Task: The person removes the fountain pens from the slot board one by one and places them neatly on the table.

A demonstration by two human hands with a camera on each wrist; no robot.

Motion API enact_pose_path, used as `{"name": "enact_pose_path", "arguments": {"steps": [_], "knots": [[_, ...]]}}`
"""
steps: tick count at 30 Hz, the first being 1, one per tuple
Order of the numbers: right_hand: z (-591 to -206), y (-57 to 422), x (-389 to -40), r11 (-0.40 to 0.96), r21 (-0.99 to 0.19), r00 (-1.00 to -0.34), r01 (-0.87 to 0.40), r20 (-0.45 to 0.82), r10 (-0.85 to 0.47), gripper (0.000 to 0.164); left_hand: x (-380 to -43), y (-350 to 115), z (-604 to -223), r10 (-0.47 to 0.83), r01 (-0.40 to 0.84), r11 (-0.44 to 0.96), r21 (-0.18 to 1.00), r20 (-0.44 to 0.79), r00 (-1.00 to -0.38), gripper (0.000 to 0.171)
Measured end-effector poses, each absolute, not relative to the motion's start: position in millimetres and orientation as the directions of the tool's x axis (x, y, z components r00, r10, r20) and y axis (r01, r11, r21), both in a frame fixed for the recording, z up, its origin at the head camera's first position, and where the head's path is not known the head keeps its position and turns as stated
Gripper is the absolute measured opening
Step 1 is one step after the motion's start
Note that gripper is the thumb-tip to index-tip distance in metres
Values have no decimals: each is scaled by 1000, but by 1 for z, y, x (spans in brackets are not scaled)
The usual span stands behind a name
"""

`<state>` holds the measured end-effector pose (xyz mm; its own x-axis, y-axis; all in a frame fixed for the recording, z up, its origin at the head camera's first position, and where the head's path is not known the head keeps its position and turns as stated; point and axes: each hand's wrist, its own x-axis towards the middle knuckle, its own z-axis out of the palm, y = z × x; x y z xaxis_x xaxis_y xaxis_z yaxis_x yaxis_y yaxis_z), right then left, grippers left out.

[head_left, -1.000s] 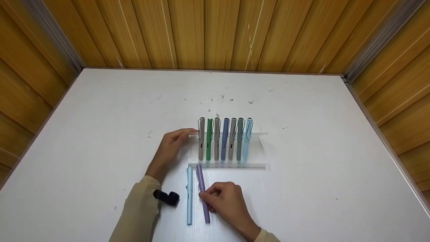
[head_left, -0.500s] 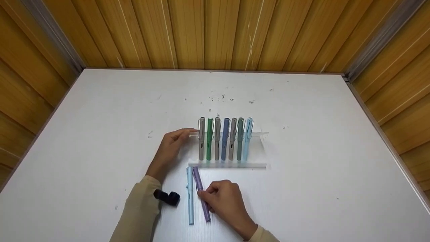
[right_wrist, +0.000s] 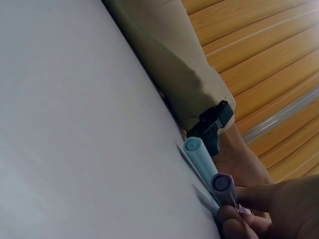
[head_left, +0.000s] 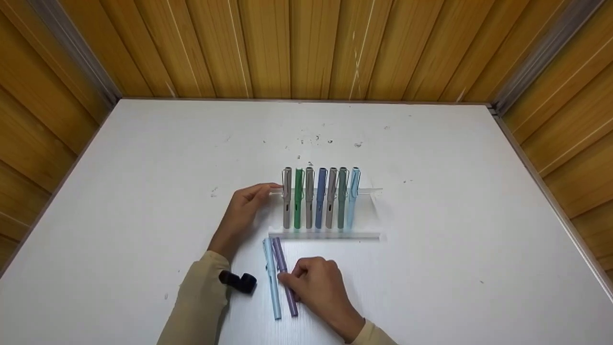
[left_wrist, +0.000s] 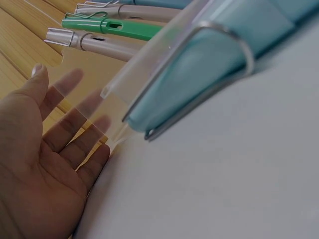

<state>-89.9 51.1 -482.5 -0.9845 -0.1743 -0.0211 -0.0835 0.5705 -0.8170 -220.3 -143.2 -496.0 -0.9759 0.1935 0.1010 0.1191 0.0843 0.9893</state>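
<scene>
My right hand (head_left: 318, 287) pinches a purple pen (head_left: 280, 256) between thumb and fingers, in front of a clear stand (head_left: 325, 235). Just left of it, and very close, a light blue pen (head_left: 271, 273) lies tilted on the table. In the right wrist view, the ends of the purple pen (right_wrist: 222, 184) and the light blue pen (right_wrist: 199, 154) point at the camera. At the stand's left end is my left hand (head_left: 246, 208). Its loosely extended fingers (left_wrist: 72, 127) show through the clear panel in the left wrist view, and its thumb stands apart from the panel.
Several capped pens lean side by side in the stand: grey, green (head_left: 298, 199), blue (head_left: 321, 199), dark green and light blue. The black wrist camera (head_left: 238, 281) juts from the left sleeve (head_left: 198, 292). A wood-patterned wall (head_left: 306, 48) borders the white table (head_left: 455, 215).
My right hand has shifted slightly left with the purple pen, whose top has moved toward the light blue pen. The light blue pen's near end has swung right. My left hand stays put.
</scene>
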Motion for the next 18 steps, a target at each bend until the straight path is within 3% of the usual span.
{"name": "enact_pose_path", "arguments": {"steps": [12,18], "knots": [[-483,51,-91,539,-841,-983,-40,-62,-170,33,-221,-143,-496,187,128,120,984,104,-977,32],[-486,53,-92,450,-893,-978,8,-100,-182,30,-219,-144,-496,184,110,122,986,86,-979,34]]}}
